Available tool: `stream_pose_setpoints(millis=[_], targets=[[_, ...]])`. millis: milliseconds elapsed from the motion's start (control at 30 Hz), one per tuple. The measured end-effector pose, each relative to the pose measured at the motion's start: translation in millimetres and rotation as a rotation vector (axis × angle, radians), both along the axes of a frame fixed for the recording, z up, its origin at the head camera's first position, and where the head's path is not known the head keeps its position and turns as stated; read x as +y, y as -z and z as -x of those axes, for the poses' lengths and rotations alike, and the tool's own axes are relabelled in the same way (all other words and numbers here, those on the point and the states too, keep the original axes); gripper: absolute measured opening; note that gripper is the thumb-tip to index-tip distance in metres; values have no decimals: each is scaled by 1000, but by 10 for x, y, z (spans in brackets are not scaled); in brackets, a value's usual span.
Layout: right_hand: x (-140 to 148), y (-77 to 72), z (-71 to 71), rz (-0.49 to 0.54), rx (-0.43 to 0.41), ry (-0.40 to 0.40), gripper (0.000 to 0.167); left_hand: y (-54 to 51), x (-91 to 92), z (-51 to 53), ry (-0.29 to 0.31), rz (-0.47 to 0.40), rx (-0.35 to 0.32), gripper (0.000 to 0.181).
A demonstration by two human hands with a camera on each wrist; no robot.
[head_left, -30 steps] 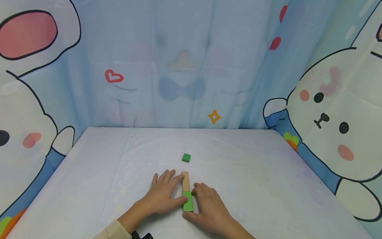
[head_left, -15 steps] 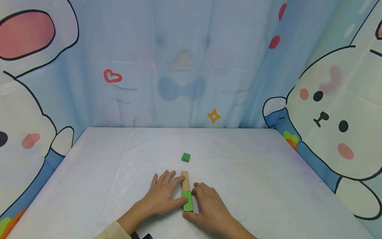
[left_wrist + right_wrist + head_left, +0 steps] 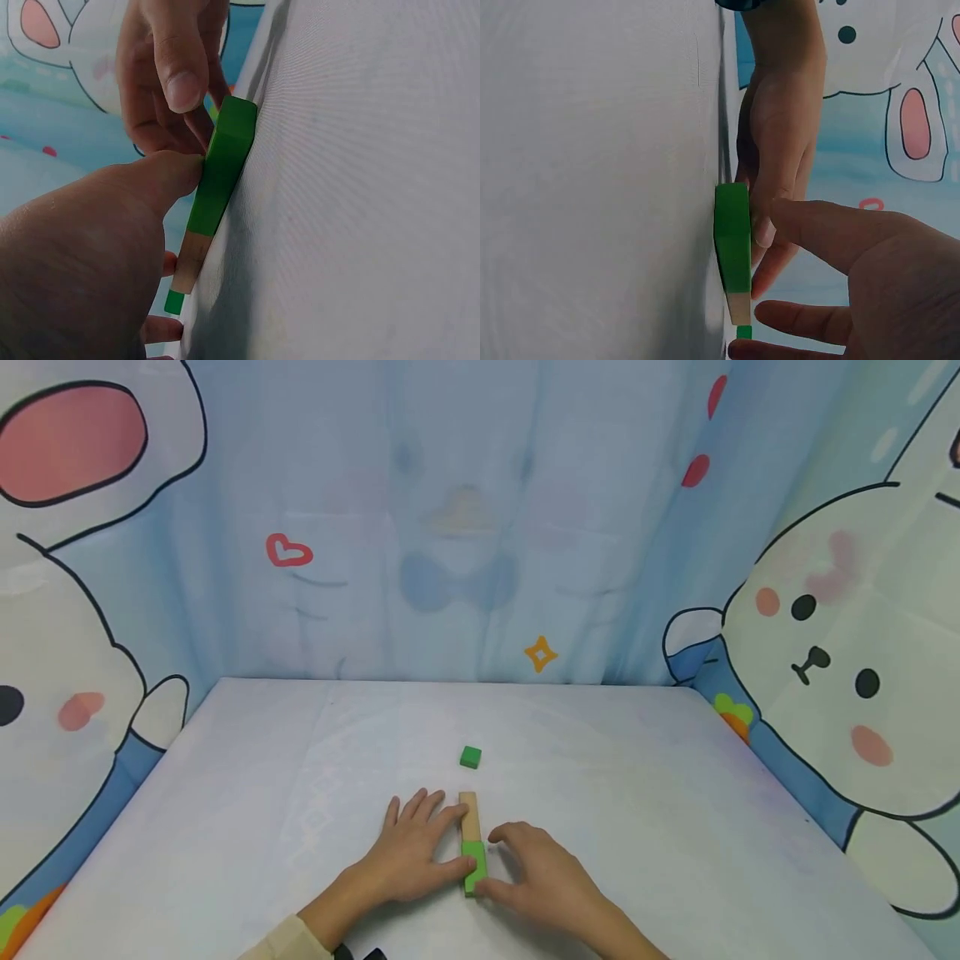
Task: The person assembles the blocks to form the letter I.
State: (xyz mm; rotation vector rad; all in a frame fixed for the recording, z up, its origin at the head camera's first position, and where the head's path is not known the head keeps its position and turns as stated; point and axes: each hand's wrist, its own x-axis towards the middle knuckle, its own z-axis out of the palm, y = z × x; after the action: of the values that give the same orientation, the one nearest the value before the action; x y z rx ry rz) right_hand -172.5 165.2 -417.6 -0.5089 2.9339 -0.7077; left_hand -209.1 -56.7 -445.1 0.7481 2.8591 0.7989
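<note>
- Head view: I am seeing a long green rectangular block [image 3: 481,860] and a plain wood-coloured rectangular block [image 3: 471,823] lying end to end, touching, in one line on the white cloth-covered table [image 3: 300,777]; the green one is lying nearer the person.
- A small green block [image 3: 471,757] is sitting past the wood-coloured block's far end, apart from it.
- The left hand [image 3: 408,852] is resting along the line's left side, fingers spread and extended; its thumb is touching the long green block, its index finger the wood-coloured one, and it is gripping nothing.
- The right hand [image 3: 547,885] is hovering opposite, loosely curved and holding nothing; its index fingertip is staying off the blocks, and I cannot tell whether its thumb is touching the long green block.
- As I judge it, the step in hand is lining up these two. I would be using the left hand as a straight guide, pressing lightly.
- Any right-hand push I would be sending along the line, since a crosswise nudge could be twisting the joint.
</note>
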Motion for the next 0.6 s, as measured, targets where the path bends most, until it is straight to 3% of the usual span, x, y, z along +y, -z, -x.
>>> stream_pose_setpoints(millis=[300,600], targets=[[80,-6,112,29,51,122,39,-4,21,-3,1,21,8,75],[121,66,293,55,155,178,30,20,25,4,-1,16,-17,76]])
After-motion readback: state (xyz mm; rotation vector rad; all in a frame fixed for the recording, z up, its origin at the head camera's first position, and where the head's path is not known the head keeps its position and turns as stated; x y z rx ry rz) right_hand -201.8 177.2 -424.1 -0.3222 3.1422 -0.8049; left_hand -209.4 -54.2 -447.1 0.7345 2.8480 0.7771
